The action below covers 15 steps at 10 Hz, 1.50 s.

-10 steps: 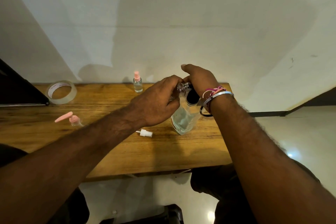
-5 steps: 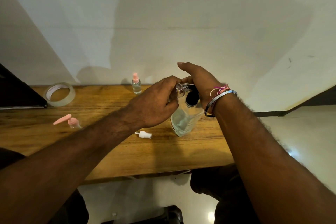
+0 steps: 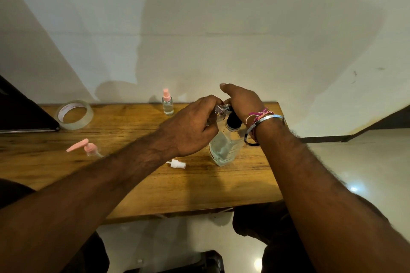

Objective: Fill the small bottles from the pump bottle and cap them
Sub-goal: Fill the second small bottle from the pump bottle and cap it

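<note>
Barely shifting since a second ago: both hands and the big bottle staying near the desk's right end, the right wrist drifting slightly rightward, everything else resting as before.

Spanning the frame, a wooden desk (image 3: 137, 184), butting against a pale wall (image 3: 221, 29). Standing tilted on the desk toward its right end, a large clear pump bottle (image 3: 224, 148), partly filled with clear liquid, black neck uppermost. Curling round a small clear bottle (image 3: 218, 111) right at that neck, the left hand (image 3: 190, 131), fingers (image 3: 208, 101) wrapping it so that only its silvery top is showing. Reaching over the pump bottle's top from the right, the right hand (image 3: 241, 99), index finger extending straight, remaining fingers hidden behind the neck, so not telling whether gripping anything; wearing bracelets (image 3: 261, 119) on the wrist.

Lying flat at the far left of the desk, well apart from the pump bottle, a roll of clear tape (image 3: 74, 114). Lying on its side nearer the front, left of the pump bottle, a pink pump head (image 3: 85, 146). Standing upright at the desk's back edge, left of the hands, a small capped bottle (image 3: 167, 102) with pink top. Lying just left of the pump bottle's base, under the left wrist, a small white spray cap (image 3: 176, 164).
</note>
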Motion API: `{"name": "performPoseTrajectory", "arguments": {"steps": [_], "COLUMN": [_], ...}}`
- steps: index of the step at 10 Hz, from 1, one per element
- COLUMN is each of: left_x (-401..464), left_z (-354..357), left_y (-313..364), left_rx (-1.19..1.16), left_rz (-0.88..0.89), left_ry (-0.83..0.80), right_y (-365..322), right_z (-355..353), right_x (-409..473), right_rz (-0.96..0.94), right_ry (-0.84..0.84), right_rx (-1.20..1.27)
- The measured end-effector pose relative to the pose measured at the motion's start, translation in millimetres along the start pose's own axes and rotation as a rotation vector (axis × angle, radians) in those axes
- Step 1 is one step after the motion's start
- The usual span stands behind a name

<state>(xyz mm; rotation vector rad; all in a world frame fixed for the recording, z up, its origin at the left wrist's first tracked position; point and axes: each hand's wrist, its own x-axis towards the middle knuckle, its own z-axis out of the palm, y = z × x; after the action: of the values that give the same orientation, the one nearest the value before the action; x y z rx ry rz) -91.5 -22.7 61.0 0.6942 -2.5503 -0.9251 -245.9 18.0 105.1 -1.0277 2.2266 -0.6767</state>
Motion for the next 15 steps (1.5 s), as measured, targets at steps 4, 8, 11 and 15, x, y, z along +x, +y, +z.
{"name": "performPoseTrajectory", "arguments": {"steps": [4, 8, 11, 15], "left_x": [0.4, 1.7, 1.4, 0.5], "left_z": [-1.6, -4.3, -4.2, -0.6], "left_y": [1.7, 3.6, 0.5, -2.0], "left_rx": [-0.022, -0.003, 0.010, -0.011], "left_rz": [0.022, 0.007, 0.030, 0.006], "left_ry": [0.028, 0.021, 0.019, -0.016], "right_y": [-10.0, -9.3, -10.3, -2.7], "right_z": [-7.1, -19.9, -7.6, 2.1], "right_x": [-14.3, -11.8, -13.7, -0.4], "right_rz": [0.135, 0.199, 0.171, 0.054], "right_ry": [-0.017, -0.164, -0.035, 0.026], "right_rx": [0.357, 0.415, 0.392, 0.013]}}
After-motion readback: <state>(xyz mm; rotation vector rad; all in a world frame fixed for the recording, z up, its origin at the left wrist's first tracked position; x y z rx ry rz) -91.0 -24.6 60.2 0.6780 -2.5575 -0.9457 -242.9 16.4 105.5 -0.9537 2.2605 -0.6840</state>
